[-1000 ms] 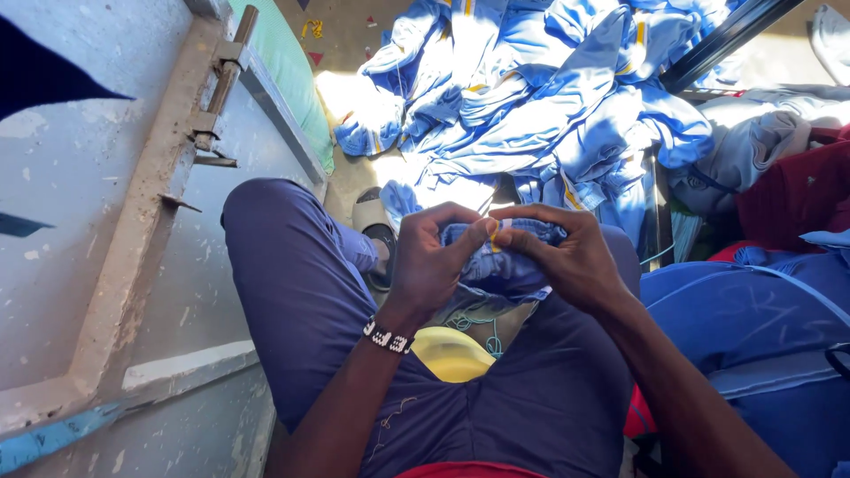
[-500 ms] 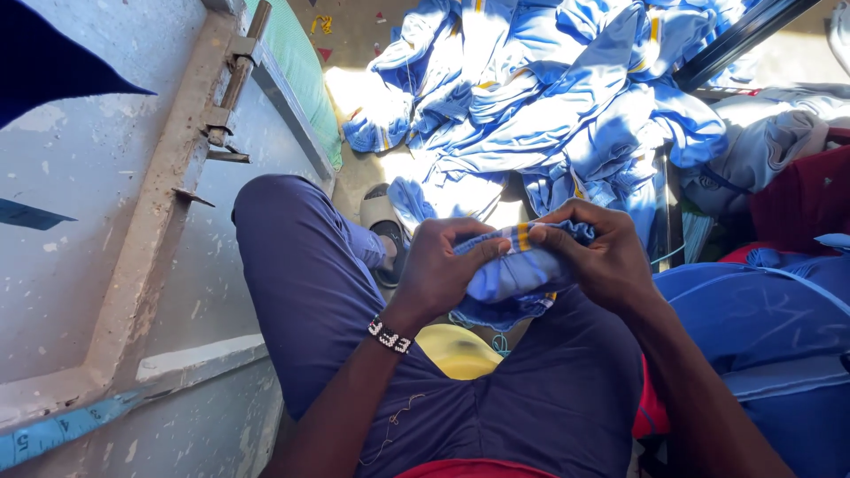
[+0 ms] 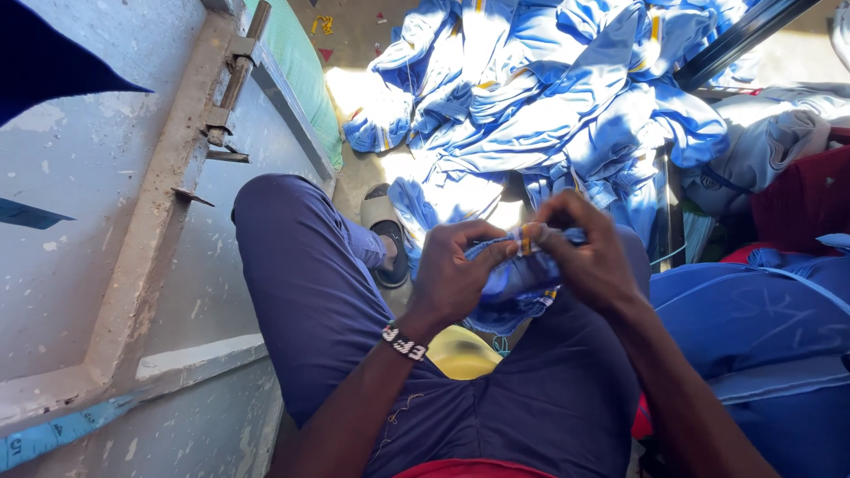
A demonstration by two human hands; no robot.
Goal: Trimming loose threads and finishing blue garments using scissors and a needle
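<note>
I sit with my legs in dark blue trousers [image 3: 301, 283] and hold a small blue garment piece [image 3: 513, 283] above my lap. My left hand [image 3: 452, 274] grips its left side, thumb and fingers pinched on the fabric; a beaded bracelet [image 3: 405, 343] circles that wrist. My right hand [image 3: 584, 252] pinches the top edge, where a yellow-orange trim [image 3: 526, 239] shows between the fingertips. The lower part of the fabric hangs between my thighs.
A heap of blue garments with yellow trim [image 3: 549, 97] lies on the floor ahead. A grey metal door or panel [image 3: 115, 221] with a latch [image 3: 226, 97] rises on my left. A yellow object [image 3: 460, 354] sits under my lap, a sandal [image 3: 385, 235] beyond my knee, and blue fabric [image 3: 753, 310] and a red cloth [image 3: 806, 204] lie to the right.
Both hands stayed pinched on the blue piece and shifted slightly right and down. The fabric bunched a little more between them.
</note>
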